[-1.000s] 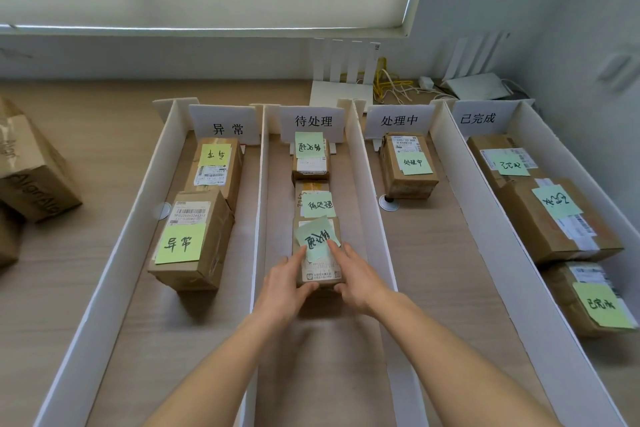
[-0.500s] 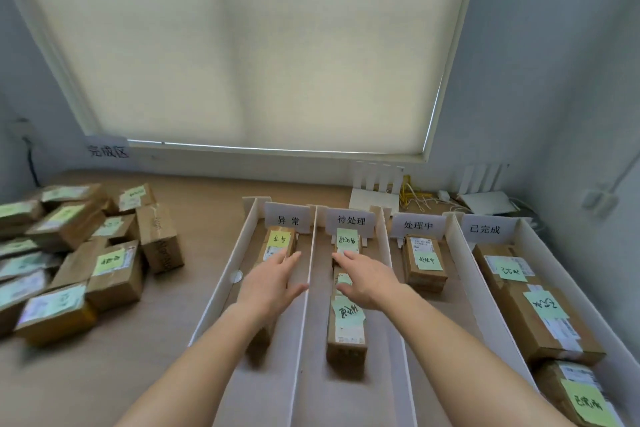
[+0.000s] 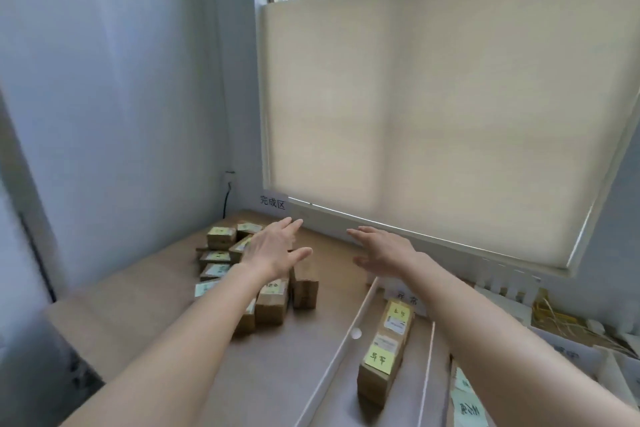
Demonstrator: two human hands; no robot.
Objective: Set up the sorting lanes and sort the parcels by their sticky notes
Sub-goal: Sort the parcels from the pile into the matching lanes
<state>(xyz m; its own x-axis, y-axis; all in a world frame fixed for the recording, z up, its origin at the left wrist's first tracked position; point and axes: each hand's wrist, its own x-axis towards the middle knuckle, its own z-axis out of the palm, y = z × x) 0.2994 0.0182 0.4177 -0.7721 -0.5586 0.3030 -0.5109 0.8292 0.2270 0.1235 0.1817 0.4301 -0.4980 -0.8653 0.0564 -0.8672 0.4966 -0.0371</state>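
Both arms stretch forward over the wooden counter (image 3: 145,305), the left hand (image 3: 273,251) and right hand (image 3: 382,251) held flat in the air, fingers straight and spread, each grip apart and holding nothing. Beneath and left of the left hand sits a cluster of cardboard parcels (image 3: 242,270) bearing sticky notes; roughly ten show, some hidden by the arm. To the near right, white lane dividers (image 3: 332,360) run along the counter. The leftmost lane holds two parcels (image 3: 386,347) in a row, each with a yellow note (image 3: 379,357). A green note (image 3: 467,406) shows in the next lane.
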